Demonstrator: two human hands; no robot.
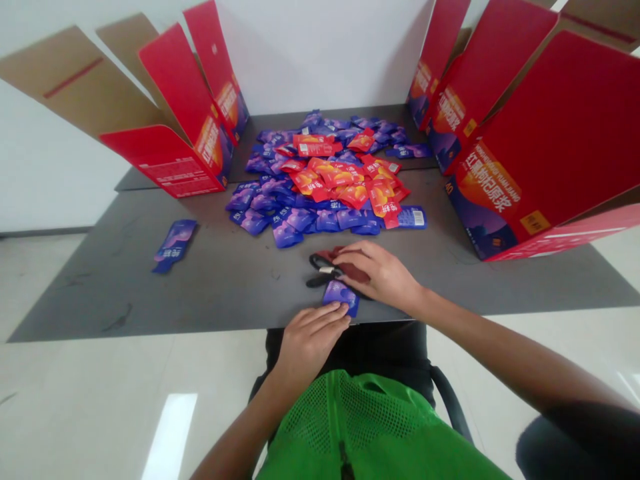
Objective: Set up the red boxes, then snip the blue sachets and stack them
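A small purple sachet lies at the front edge of the table. The fingers of my left hand are closed together over its near end; the thumb is hidden. Just beyond it, my right hand is curled around a black object with a looped end and a pale band, whose kind I cannot make out. Something dark reddish-brown shows under the right hand's fingers. Behind both hands is a heap of purple sachets with red-orange sachets on top.
A single purple sachet lies apart on the left of the grey table. Open red cartons stand at the back left and along the right, flaps up. A white wall rises behind.
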